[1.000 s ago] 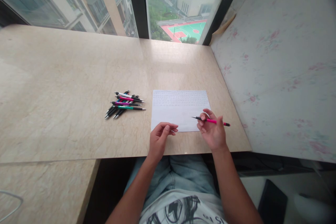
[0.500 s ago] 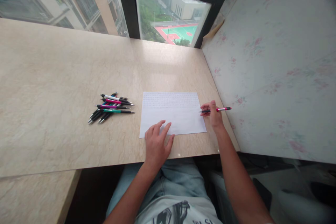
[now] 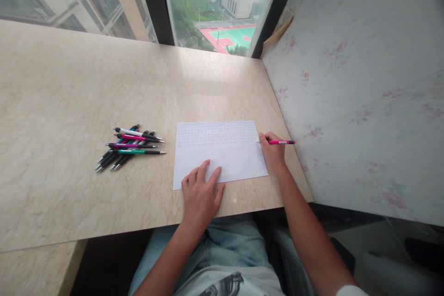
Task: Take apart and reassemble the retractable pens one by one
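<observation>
A white sheet of paper [image 3: 222,159] lies on the stone-look ledge, with lines of small writing across its upper part. My left hand [image 3: 201,189] rests with fingers spread on the sheet's lower edge. At the sheet's right edge, my right hand [image 3: 274,150] is closed around a pink and black pen [image 3: 282,142]. The pen's silver tip points left, over or on the paper near the end of the written lines; whether it touches is too small to tell. The pen's rear end sticks out to the right of the hand.
Left of the paper lies a loose pile of several pens [image 3: 130,145] in white, pink, purple, green and black. A flowered wall [image 3: 347,101] borders the ledge [image 3: 69,194] on the right. Behind it, a window [image 3: 215,14] shows a sports court. The ledge's front edge runs above my lap.
My right hand has turned over and come down at the paper's right edge, with the pen in it. The camera view has shifted slightly, and my left hand stays on the sheet.
</observation>
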### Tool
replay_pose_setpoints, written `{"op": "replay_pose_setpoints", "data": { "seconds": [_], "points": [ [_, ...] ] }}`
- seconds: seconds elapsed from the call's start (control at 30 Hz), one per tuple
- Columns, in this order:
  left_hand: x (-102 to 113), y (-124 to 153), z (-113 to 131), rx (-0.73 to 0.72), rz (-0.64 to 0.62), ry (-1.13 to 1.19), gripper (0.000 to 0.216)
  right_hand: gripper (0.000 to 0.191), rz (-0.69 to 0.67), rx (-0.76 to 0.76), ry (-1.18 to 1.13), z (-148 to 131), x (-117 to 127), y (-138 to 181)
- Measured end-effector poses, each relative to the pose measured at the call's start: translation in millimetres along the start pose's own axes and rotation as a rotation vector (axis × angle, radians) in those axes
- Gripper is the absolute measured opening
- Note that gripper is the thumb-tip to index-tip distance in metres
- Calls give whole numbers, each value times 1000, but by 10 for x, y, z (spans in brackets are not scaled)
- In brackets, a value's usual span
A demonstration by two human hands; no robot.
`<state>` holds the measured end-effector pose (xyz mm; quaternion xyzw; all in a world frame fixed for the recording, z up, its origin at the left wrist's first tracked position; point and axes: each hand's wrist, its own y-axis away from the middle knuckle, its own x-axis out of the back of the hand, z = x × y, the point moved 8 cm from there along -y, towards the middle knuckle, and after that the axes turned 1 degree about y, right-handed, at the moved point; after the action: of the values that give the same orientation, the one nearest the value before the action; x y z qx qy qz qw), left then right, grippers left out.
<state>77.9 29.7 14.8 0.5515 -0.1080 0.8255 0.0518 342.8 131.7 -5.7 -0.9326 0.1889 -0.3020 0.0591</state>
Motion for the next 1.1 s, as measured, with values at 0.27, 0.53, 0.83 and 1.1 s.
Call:
{"op": "replay_pose_setpoints", "data": {
  "seconds": [0.27, 0.53, 0.83, 1.1],
  "points": [
    [-10, -12, 3, -21, -21, -1, 39, 33, 0, -23, -14, 34, -24, -17],
    [4, -78, -55, 17, -18, 33, 32, 32, 27, -12, 7, 73, -24, -20],
    [0, -104, -76, 48, -18, 42, 28, 33, 13, 8, 52, 24, -27, -9],
    [-9, -105, -74, 42, -19, 38, 28, 32, 56, 1, 62, 34, 13, -1]
  ]
}}
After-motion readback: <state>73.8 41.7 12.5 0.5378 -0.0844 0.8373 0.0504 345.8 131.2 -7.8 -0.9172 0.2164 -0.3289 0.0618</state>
